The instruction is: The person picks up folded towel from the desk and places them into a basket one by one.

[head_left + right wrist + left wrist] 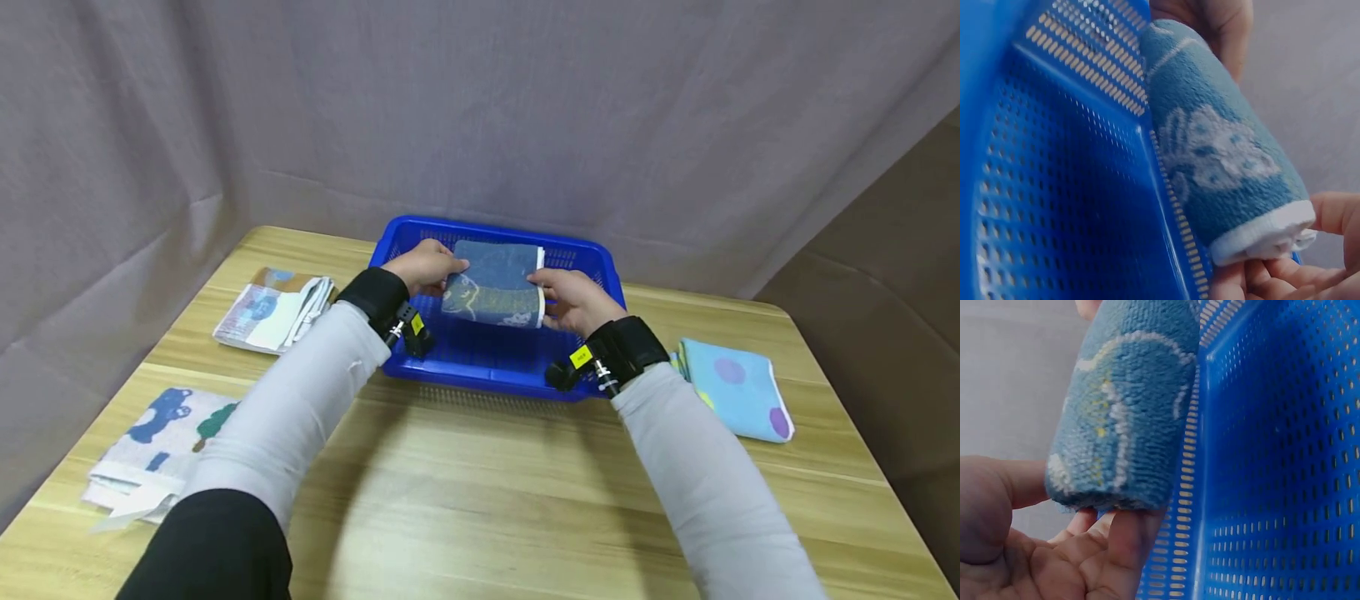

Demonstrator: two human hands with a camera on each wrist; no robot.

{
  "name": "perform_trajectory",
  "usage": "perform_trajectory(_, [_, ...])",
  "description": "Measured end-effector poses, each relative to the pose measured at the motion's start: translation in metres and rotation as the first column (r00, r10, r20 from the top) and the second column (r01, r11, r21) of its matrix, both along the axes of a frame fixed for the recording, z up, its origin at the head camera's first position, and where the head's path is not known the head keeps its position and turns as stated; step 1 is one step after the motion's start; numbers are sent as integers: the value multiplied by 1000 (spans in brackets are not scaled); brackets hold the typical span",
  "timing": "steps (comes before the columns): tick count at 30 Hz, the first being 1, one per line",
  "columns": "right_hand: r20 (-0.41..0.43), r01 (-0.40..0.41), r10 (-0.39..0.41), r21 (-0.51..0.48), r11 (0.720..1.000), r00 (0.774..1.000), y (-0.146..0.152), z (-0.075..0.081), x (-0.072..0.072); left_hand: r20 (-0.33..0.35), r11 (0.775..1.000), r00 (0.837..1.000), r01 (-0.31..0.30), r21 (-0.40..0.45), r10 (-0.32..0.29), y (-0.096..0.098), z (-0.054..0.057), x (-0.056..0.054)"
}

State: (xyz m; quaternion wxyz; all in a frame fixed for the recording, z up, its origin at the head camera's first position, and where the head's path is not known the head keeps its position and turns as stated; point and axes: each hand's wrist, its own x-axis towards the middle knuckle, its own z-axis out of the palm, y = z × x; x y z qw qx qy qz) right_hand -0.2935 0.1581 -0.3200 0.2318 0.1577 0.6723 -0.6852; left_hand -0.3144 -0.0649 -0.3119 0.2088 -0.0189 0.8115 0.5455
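Head cam, towel over bskt, long axis L-R, white hem R, L hand, R hand pinching ends

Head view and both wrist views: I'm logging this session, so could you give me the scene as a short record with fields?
left hand: pinches the left end of the blue towel
right hand: pinches its white-edged end
blue towel: folded, held over the basket
basket: blue, perforated, on the table
table, left side: tree-print towel; brown, white and blue towel
table, right side: light-blue towel with purple spots
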Motion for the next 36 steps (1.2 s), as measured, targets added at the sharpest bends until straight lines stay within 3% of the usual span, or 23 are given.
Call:
perform_trajectory(10, [90,-30,24,65,997,996,1,-9,-16,12,1000,1000,1,-27,-1,8,0,0])
perform_trajectory(17, [131,-89,75,104,991,989,5,-22,-20,63,998,997,-30,-51,34,16,-20,-8])
perform_trajectory(25, [145,-152,126,182,972,981,5,-32,-16,90,989,996,33,-143,-20,18,-45,-17])
perform_trajectory(32, [157,-163,122,280,946,980,1,-32,-12,101,978,993,78,-195,-59,18,-41,-6])
perform_trajectory(36, [149,-170,128,315,934,981,1,-31,-10,87,955,991,123,-271,-103,17,-39,-4])
